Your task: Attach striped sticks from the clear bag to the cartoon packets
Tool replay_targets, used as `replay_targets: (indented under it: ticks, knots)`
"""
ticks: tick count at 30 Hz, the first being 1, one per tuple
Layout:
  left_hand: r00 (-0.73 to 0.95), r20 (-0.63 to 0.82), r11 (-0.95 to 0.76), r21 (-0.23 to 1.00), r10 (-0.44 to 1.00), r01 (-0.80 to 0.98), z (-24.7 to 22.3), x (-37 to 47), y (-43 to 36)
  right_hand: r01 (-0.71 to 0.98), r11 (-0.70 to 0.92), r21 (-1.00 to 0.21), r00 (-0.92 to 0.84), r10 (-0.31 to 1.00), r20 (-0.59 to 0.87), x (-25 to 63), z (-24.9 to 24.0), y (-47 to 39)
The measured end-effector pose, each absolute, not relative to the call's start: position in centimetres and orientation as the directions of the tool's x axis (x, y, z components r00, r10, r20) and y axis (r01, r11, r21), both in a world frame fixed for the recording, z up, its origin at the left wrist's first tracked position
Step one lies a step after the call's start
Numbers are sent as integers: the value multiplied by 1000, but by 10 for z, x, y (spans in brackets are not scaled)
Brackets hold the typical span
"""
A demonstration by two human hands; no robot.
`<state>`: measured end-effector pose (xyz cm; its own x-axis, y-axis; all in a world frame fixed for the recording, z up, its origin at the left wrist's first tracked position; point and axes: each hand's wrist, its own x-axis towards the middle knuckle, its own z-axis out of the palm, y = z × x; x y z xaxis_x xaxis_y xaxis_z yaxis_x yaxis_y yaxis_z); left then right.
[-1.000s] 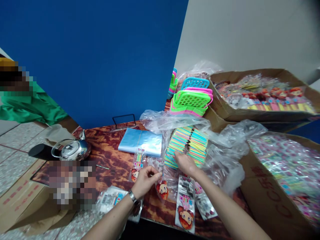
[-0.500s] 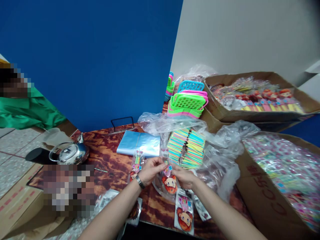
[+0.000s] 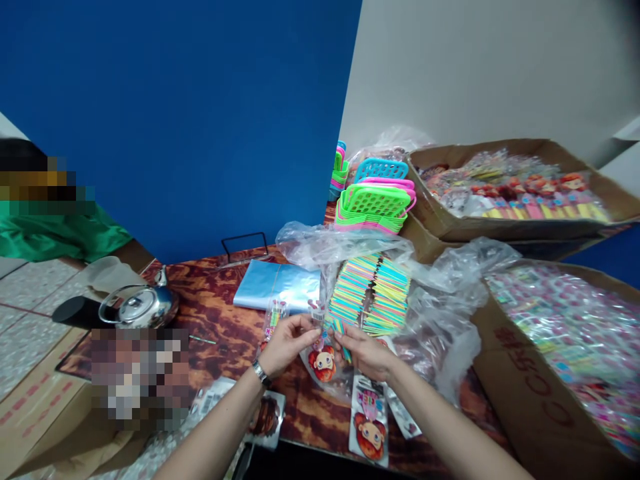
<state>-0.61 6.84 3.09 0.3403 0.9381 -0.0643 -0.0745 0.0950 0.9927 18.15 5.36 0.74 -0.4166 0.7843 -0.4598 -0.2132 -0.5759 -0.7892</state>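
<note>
My left hand [image 3: 290, 340] pinches the top of a clear plastic packet [image 3: 323, 363] printed with a red-haired cartoon face, which hangs below the fingers. Close beside it, my right hand [image 3: 365, 350] is closed on a small bunch of coloured sticks [image 3: 344, 341]. Just behind the hands lies a large pile of thin coloured sticks [image 3: 373, 293] on clear plastic. A similar printed packet [image 3: 369, 420] rests on the table below my right hand. Another packet [image 3: 275, 319] is partly hidden behind my left hand.
Blue plastic sheets [image 3: 277, 287] lie on the wooden table [image 3: 210, 300]. Stacked coloured baskets [image 3: 375, 200] stand at the back. Cardboard boxes [image 3: 520, 373] of packets line the right side. A metal kettle [image 3: 143, 307] and a person in a green sleeve [image 3: 90, 233] are at left.
My left hand and the packet have shifted slightly left, apart from my right hand. Coloured sticks now show in my right hand's fingers.
</note>
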Motion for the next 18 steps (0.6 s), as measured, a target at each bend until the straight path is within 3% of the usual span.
replay_targets:
  ticks: [4, 7, 10, 13, 18]
  knots:
    - [267, -86, 86, 996, 960, 11, 22, -9, 57, -329, -453, -829, -257, 887, -383, 185, 23, 58]
    - [205, -101, 86, 993, 974, 81, 15, -2, 50, -386, -198, -901, -54, 980, -192, 179, 50, 62]
    - [159, -65, 36, 983, 985, 180, 12, 8, 45, -422, 40, -906, 118, 993, -11, 166, 75, 64]
    - [159, -29, -15, 963, 987, 268, 13, 16, 42, -370, 186, -910, 182, 975, 125, 153, 85, 64]
    - [147, 23, -74, 934, 989, 349, 15, 20, 40, -121, 257, -959, 136, 961, 240, 141, 79, 61]
